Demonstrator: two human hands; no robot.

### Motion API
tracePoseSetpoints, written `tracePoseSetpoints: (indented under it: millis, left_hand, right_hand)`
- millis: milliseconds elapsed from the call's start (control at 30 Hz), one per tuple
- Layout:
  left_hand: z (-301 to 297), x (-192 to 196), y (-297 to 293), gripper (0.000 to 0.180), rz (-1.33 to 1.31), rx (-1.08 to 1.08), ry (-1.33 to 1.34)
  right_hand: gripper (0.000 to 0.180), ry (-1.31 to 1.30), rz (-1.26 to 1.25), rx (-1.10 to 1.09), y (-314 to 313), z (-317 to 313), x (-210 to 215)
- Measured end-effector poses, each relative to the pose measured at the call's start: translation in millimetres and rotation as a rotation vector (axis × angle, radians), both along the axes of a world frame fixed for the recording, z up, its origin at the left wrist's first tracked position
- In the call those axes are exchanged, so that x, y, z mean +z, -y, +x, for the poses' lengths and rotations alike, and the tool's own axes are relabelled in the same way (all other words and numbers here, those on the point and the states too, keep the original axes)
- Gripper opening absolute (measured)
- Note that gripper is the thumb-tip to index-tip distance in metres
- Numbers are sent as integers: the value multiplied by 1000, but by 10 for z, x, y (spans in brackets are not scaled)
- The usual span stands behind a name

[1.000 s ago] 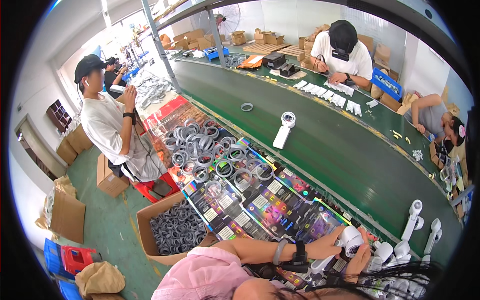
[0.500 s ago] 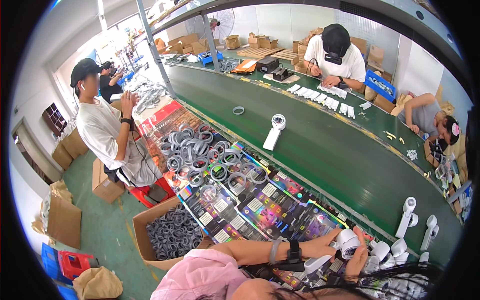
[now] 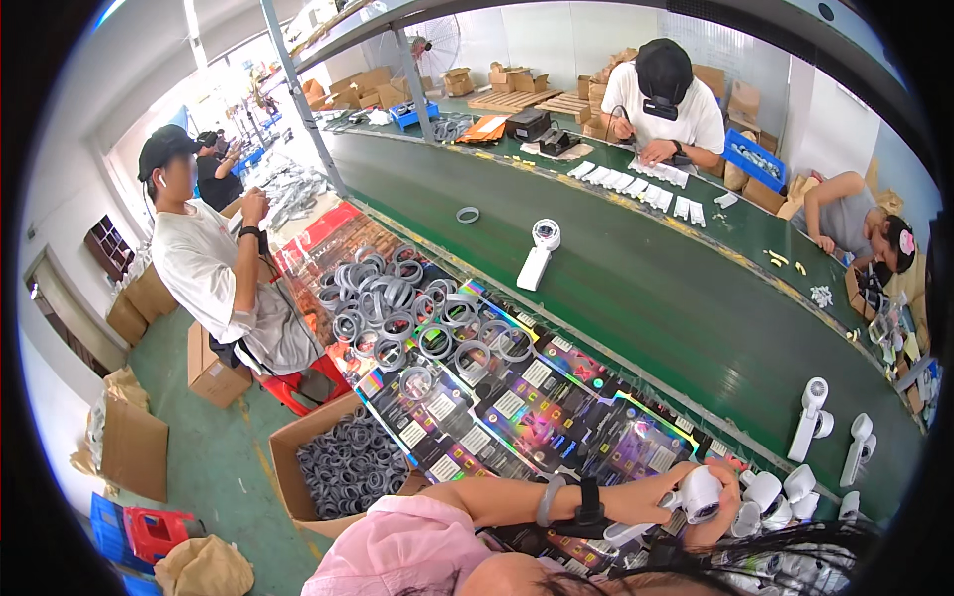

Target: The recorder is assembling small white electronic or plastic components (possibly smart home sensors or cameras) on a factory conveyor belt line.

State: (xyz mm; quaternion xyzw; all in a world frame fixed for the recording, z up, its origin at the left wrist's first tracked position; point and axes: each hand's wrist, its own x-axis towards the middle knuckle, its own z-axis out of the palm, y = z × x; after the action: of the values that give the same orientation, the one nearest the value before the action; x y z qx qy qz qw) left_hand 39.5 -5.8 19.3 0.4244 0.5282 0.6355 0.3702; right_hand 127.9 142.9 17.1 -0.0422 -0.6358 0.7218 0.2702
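A white piece with a cylindrical head and a handle, like a handheld fan (image 3: 700,494), is held between both my hands over the near right of the table. My left hand (image 3: 648,500), with a grey band and a dark strap on its wrist, is closed around the handle side. My right hand (image 3: 728,503) curls its fingers around the far side of the round head; part of that hand is hidden behind it. Several similar white fans (image 3: 763,489) are heaped just to the right, partly covered by dark strands of hair.
Grey rings (image 3: 397,295) are piled on printed sheets (image 3: 556,397); more fill a cardboard box (image 3: 288,467). A green conveyor belt (image 3: 616,288) carries a white fan (image 3: 538,255), a ring (image 3: 467,215) and two white fans (image 3: 811,417) at right. Co-workers sit left and across.
The held fan has turned slightly in my hands, and my right fingers have curled further over its head. The lone fan and ring on the belt appear slightly further left. The left co-worker's hands are lower.
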Motion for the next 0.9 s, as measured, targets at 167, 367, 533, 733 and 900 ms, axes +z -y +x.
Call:
tracePoseSetpoints:
  millis: [167, 367, 533, 733, 900]
  left_hand:
    - [53, -112, -23, 85, -84, 20, 164]
    - [-23, -120, -14, 81, -83, 49, 517]
    - [-177, 194, 52, 69, -118, 12, 720]
    - [-160, 19, 10, 61, -46, 56, 830]
    - [-137, 69, 29, 63, -83, 125, 666]
  right_hand:
    - [49, 240, 175, -214, 116, 21, 96]
    - [48, 48, 475, -272, 45, 48, 136]
    - [64, 142, 824, -169, 164, 23, 209]
    - [64, 117, 732, -135, 198, -1, 244]
    - [63, 179, 663, -138, 203, 1, 243]
